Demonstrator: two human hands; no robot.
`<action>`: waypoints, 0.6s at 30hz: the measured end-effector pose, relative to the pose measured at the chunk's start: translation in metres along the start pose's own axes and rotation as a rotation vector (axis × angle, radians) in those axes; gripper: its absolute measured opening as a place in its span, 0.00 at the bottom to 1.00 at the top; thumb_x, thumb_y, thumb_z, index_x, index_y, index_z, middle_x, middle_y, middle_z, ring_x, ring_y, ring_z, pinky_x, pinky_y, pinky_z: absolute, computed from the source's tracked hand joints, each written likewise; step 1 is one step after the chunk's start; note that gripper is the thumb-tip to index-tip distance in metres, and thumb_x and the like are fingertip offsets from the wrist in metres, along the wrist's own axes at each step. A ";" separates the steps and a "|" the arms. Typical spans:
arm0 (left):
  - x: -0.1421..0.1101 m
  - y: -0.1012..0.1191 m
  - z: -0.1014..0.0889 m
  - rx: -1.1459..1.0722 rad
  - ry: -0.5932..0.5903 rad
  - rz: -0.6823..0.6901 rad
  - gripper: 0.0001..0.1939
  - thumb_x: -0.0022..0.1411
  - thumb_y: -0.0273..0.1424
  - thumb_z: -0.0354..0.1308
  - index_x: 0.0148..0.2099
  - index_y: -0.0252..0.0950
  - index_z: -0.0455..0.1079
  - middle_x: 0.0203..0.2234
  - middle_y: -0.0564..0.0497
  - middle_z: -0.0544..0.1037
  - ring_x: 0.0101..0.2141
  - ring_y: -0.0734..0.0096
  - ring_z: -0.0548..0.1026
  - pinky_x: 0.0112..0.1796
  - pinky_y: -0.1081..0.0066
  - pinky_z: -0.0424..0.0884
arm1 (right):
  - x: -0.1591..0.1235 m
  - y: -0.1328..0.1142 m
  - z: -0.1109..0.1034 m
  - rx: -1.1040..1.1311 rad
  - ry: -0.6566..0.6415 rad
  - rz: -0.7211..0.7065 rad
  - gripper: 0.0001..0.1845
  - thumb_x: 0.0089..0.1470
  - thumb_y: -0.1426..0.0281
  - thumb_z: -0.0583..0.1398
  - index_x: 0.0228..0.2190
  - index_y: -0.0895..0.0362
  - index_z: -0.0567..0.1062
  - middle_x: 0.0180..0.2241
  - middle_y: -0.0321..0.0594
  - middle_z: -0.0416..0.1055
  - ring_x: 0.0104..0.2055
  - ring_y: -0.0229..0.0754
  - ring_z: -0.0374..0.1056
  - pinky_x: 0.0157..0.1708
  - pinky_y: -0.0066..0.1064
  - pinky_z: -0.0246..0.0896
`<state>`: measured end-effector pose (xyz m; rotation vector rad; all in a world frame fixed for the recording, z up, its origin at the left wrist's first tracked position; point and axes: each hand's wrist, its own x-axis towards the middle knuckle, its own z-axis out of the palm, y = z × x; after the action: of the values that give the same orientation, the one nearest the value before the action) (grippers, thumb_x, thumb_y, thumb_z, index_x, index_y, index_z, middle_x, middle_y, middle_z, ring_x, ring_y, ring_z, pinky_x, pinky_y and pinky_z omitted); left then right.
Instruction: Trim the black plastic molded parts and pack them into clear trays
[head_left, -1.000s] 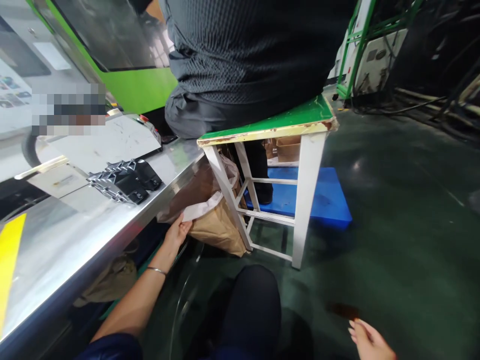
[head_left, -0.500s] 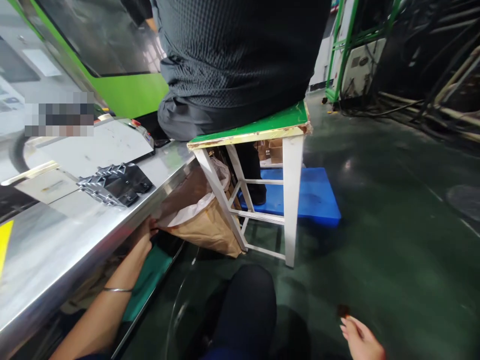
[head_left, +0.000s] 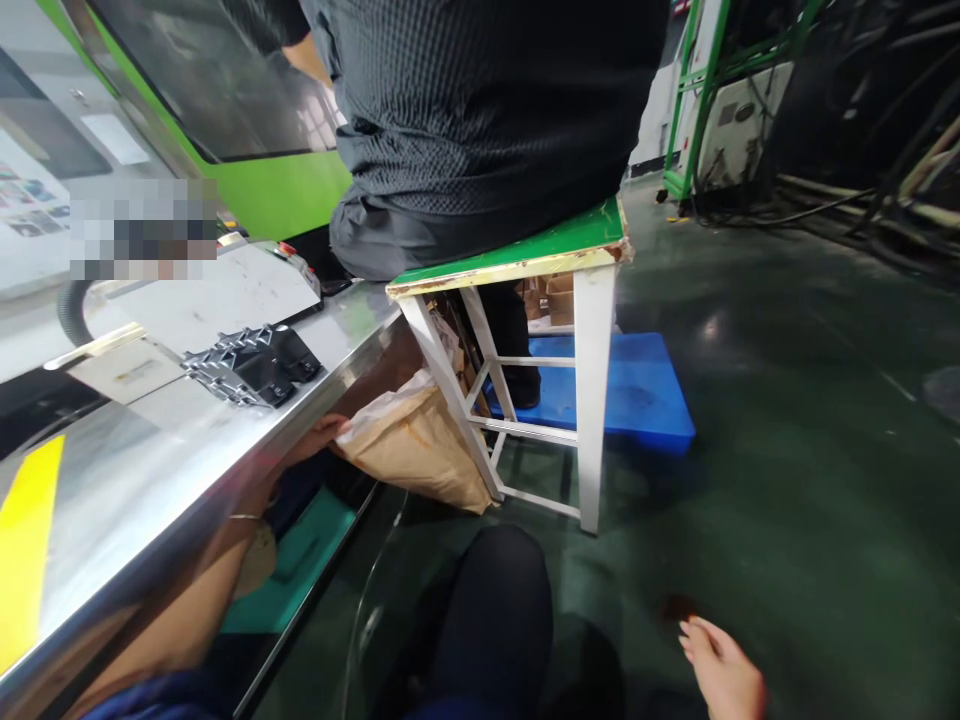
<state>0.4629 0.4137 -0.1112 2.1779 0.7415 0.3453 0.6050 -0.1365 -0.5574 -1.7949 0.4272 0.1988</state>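
The left hand (head_left: 322,437), reaching in under the edge of the steel bench (head_left: 172,450), has its fingers closed on the near rim of a brown paper sack (head_left: 420,445), which sits on the floor between bench and stool. The sack looks light and soft-walled, likely to crease or tear if yanked; its rim beside the pale liner (head_left: 397,395) seems the best place to grip. The right hand (head_left: 724,668), low over the floor, pinches a small dark brown piece (head_left: 679,606), too blurred for me to name. The white legs of the green-topped stool (head_left: 595,400), with a co-worker (head_left: 487,110) seated on it, block the sack's far side. Black plastic mouldings (head_left: 259,368) lie on the bench above; a blue platform (head_left: 637,385) stands beyond the stool.
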 end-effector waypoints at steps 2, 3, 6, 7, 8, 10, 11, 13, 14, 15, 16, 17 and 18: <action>-0.009 0.011 -0.005 -0.065 -0.084 -0.026 0.10 0.46 0.29 0.66 0.20 0.36 0.68 0.15 0.55 0.69 0.21 0.73 0.67 0.24 0.77 0.66 | 0.002 0.001 -0.003 0.011 0.007 0.012 0.23 0.35 0.53 0.60 0.30 0.58 0.75 0.24 0.44 0.78 0.30 0.53 0.76 0.35 0.42 0.73; -0.013 0.016 -0.002 -0.073 -0.072 -0.016 0.11 0.46 0.26 0.66 0.19 0.36 0.67 0.14 0.55 0.68 0.21 0.74 0.66 0.24 0.78 0.65 | 0.002 0.001 -0.004 0.013 0.009 0.017 0.23 0.35 0.54 0.60 0.30 0.58 0.75 0.23 0.44 0.78 0.31 0.53 0.76 0.36 0.42 0.73; -0.014 0.030 0.017 -0.114 0.136 0.039 0.08 0.45 0.20 0.63 0.24 0.37 0.69 0.20 0.54 0.72 0.29 0.69 0.71 0.31 0.78 0.68 | 0.003 -0.002 -0.008 -0.002 0.013 0.033 0.21 0.34 0.55 0.60 0.29 0.57 0.75 0.23 0.45 0.77 0.31 0.54 0.76 0.36 0.44 0.73; -0.012 0.035 0.026 -0.123 0.211 0.064 0.09 0.44 0.18 0.63 0.27 0.37 0.70 0.25 0.52 0.74 0.34 0.66 0.73 0.36 0.76 0.69 | 0.004 -0.003 -0.008 -0.010 0.015 0.034 0.21 0.34 0.55 0.60 0.28 0.57 0.75 0.23 0.45 0.77 0.32 0.55 0.76 0.36 0.44 0.72; -0.008 0.040 0.035 -0.114 0.260 0.098 0.11 0.44 0.17 0.63 0.30 0.37 0.71 0.30 0.50 0.76 0.41 0.64 0.73 0.41 0.75 0.68 | 0.004 -0.004 -0.008 -0.018 0.016 0.033 0.20 0.34 0.55 0.60 0.28 0.56 0.75 0.23 0.45 0.77 0.32 0.55 0.76 0.36 0.45 0.72; 0.002 0.050 0.051 -0.030 0.271 0.149 0.13 0.43 0.17 0.63 0.32 0.36 0.70 0.37 0.46 0.76 0.50 0.60 0.70 0.48 0.73 0.65 | 0.005 -0.007 -0.006 -0.025 0.012 0.029 0.20 0.34 0.55 0.60 0.28 0.56 0.75 0.23 0.45 0.77 0.32 0.56 0.76 0.36 0.45 0.72; 0.007 0.054 0.057 0.039 0.251 0.158 0.12 0.44 0.17 0.63 0.31 0.37 0.70 0.37 0.45 0.76 0.51 0.58 0.70 0.49 0.72 0.64 | 0.006 -0.008 -0.005 -0.023 0.008 0.025 0.20 0.34 0.55 0.60 0.28 0.56 0.75 0.23 0.45 0.77 0.32 0.56 0.76 0.36 0.45 0.72; 0.016 0.059 0.067 0.185 0.218 0.153 0.08 0.49 0.20 0.61 0.30 0.37 0.69 0.33 0.45 0.76 0.47 0.57 0.72 0.48 0.70 0.64 | 0.006 -0.009 0.000 -0.010 -0.002 0.023 0.22 0.34 0.53 0.60 0.28 0.57 0.75 0.23 0.45 0.77 0.32 0.56 0.76 0.36 0.46 0.72; 0.018 0.061 0.071 0.249 0.204 0.153 0.06 0.51 0.22 0.60 0.29 0.38 0.70 0.31 0.46 0.76 0.44 0.57 0.73 0.46 0.69 0.64 | 0.006 -0.009 0.002 -0.003 -0.008 0.022 0.23 0.34 0.53 0.60 0.29 0.57 0.75 0.23 0.45 0.77 0.32 0.55 0.76 0.36 0.46 0.72; 0.018 0.063 0.074 0.306 0.192 0.167 0.04 0.54 0.24 0.59 0.29 0.38 0.70 0.29 0.46 0.76 0.42 0.57 0.74 0.45 0.69 0.65 | 0.005 -0.009 0.005 0.004 -0.014 0.022 0.24 0.34 0.52 0.59 0.29 0.57 0.75 0.23 0.45 0.77 0.32 0.55 0.76 0.35 0.45 0.72; 0.016 0.063 0.077 0.353 0.184 0.200 0.03 0.55 0.26 0.58 0.30 0.39 0.71 0.28 0.47 0.76 0.40 0.58 0.74 0.44 0.68 0.65 | 0.005 -0.008 0.007 0.010 -0.020 0.020 0.25 0.34 0.51 0.59 0.30 0.58 0.75 0.23 0.45 0.77 0.32 0.55 0.76 0.35 0.45 0.72; 0.012 0.062 0.079 0.386 0.184 0.247 0.04 0.56 0.28 0.57 0.30 0.39 0.72 0.28 0.47 0.76 0.39 0.58 0.74 0.44 0.68 0.65 | 0.004 -0.008 0.008 0.015 -0.025 0.020 0.26 0.34 0.51 0.59 0.30 0.58 0.75 0.23 0.45 0.77 0.31 0.54 0.76 0.35 0.45 0.73; 0.007 0.060 0.081 0.400 0.197 0.302 0.04 0.57 0.30 0.57 0.30 0.39 0.72 0.29 0.46 0.76 0.40 0.58 0.73 0.45 0.67 0.65 | 0.004 -0.007 0.009 0.019 -0.029 0.019 0.26 0.34 0.50 0.59 0.30 0.58 0.75 0.24 0.46 0.78 0.31 0.54 0.76 0.35 0.44 0.73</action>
<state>0.5295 0.3384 -0.1182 2.6731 0.6252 0.6162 0.6122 -0.1268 -0.5545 -1.7676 0.4244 0.2334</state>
